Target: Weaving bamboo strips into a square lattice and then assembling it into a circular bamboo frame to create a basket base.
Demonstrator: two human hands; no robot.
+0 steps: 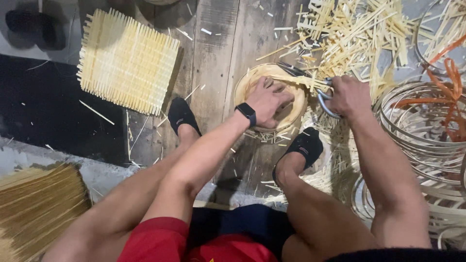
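A round woven bamboo basket sits on the wooden floor between my two black-socked feet. My left hand, with a black watch on its wrist, presses down inside the basket with fingers spread on the weave. My right hand grips the metal handles of large shears at the basket's right rim. The blades point left across the rim, over bamboo strips sticking out there.
A square woven bamboo mat lies at the upper left. Cut bamboo strips are heaped at the top right. Stacked bamboo hoops with orange strapping fill the right side. A bundle of thin sticks lies at the lower left.
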